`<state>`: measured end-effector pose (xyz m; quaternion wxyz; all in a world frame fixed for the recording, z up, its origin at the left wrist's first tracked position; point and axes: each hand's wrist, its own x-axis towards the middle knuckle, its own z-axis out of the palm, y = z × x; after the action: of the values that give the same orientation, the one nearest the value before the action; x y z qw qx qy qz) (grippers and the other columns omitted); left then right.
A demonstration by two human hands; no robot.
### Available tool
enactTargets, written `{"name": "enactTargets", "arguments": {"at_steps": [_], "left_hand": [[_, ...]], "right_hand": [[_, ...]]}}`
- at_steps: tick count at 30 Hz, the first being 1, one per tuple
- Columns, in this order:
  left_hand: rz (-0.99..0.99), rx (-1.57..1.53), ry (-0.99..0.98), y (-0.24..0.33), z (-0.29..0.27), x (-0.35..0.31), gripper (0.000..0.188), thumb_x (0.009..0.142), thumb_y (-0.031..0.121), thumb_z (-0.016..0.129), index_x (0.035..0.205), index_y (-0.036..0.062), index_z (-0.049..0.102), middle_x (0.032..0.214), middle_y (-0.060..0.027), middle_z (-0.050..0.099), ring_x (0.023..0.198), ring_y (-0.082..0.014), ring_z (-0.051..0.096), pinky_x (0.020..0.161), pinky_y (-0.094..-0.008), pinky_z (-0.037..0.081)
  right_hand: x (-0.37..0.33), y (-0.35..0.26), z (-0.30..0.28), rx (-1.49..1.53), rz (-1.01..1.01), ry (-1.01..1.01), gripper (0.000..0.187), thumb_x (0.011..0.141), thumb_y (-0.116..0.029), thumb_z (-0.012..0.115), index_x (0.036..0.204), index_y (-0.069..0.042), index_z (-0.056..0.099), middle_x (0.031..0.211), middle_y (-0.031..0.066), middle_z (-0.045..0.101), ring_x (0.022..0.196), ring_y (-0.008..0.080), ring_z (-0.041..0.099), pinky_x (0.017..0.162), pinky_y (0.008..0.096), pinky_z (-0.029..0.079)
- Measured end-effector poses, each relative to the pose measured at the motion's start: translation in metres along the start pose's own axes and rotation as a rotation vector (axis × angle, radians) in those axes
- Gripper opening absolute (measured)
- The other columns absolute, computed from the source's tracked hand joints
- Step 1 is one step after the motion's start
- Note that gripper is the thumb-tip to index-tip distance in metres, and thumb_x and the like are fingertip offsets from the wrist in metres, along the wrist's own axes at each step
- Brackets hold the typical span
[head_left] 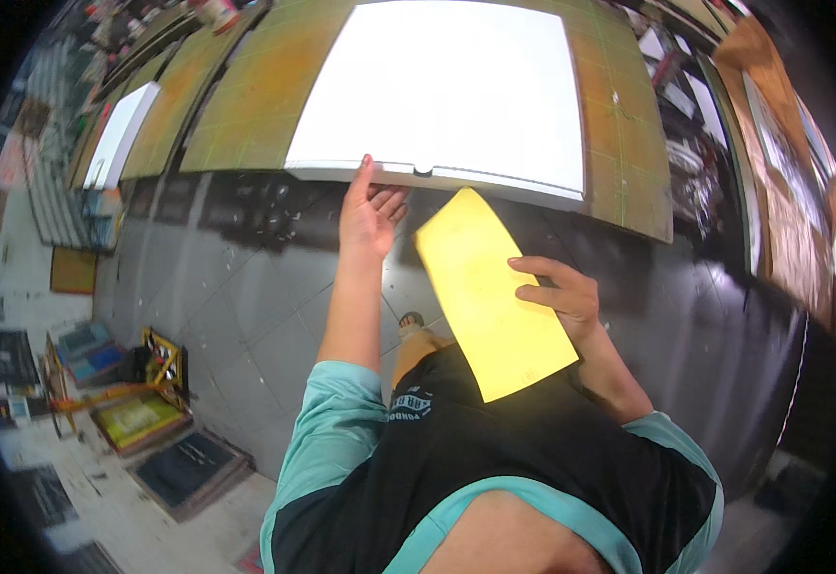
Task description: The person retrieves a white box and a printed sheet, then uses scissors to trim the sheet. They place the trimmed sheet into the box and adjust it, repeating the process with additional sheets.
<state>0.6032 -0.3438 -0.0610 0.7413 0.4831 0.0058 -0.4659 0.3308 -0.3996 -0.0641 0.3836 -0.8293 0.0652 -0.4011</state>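
A large flat white stack or box (447, 96), with a small dark notch in its front edge, lies on the worktable before me. My left hand (370, 218) is at that front edge, its thumb pointing up against it. The fingers of this hand are apart from the thumb, loosely bent just below the edge. In my right hand (569, 298) is a yellow sheet (495, 297), pinched by its right side with the fingers on top and the thumb hidden. The sheet hangs tilted in front of my body, its far corner close under the white front edge.
The worktable (624, 124) has a yellow-brown, grid-lined top. Left of it, a white block (121, 139) sits on another table. Framed screens (193, 469) lie at the lower left, near a yellow-and-black frame (165, 362). Brown paper (786, 191) hangs at the right. Scraps dot the tiled floor (246, 306).
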Motion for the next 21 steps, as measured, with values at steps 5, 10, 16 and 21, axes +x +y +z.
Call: {"name": "enactTargets", "arguments": {"at_steps": [5, 10, 16, 21], "left_hand": [[-0.031, 0.181, 0.012, 0.014, 0.004, 0.016, 0.054, 0.075, 0.045, 0.068, 0.112, 0.0103, 0.05, 0.101, -0.0069, 0.057, 0.092, -0.0205, 0.058, 0.076, -0.0333, 0.038], [0.011, 0.177, -0.051, 0.037, 0.019, -0.004, 0.049, 0.077, 0.046, 0.065, 0.109, 0.0115, 0.053, 0.093, -0.007, 0.06, 0.085, -0.0227, 0.062, 0.075, -0.0331, 0.041], [-0.081, 0.147, -0.321, 0.062, 0.018, 0.009, 0.047, 0.079, 0.05, 0.062, 0.102, 0.0101, 0.056, 0.086, -0.0076, 0.064, 0.081, -0.0236, 0.066, 0.068, -0.0303, 0.045], [-0.115, 0.239, -0.257, 0.066, 0.012, 0.011, 0.042, 0.077, 0.05, 0.065, 0.099, 0.0161, 0.056, 0.084, 0.0018, 0.056, 0.072, -0.0127, 0.054, 0.064, -0.027, 0.033]], "right_hand": [[-0.004, -0.016, 0.007, -0.085, 0.131, 0.093, 0.015, 0.072, -0.006, 0.07, 0.086, -0.003, 0.067, 0.106, 0.0163, 0.064, 0.091, 0.0245, 0.066, 0.075, 0.0277, 0.052], [-0.019, -0.021, 0.047, 0.054, 0.206, 0.249, 0.019, 0.07, -0.005, 0.072, 0.088, -0.002, 0.066, 0.107, 0.0194, 0.063, 0.092, 0.0271, 0.065, 0.076, 0.03, 0.052], [-0.008, -0.034, 0.089, -0.022, 0.191, 0.397, 0.022, 0.07, -0.003, 0.073, 0.091, 0.0, 0.066, 0.109, 0.0226, 0.061, 0.092, 0.0291, 0.064, 0.079, 0.0323, 0.052], [0.009, -0.006, 0.111, -0.135, 0.116, 0.473, 0.022, 0.07, -0.002, 0.072, 0.092, 0.0, 0.066, 0.109, 0.0226, 0.061, 0.094, 0.0282, 0.064, 0.081, 0.032, 0.051]]}}
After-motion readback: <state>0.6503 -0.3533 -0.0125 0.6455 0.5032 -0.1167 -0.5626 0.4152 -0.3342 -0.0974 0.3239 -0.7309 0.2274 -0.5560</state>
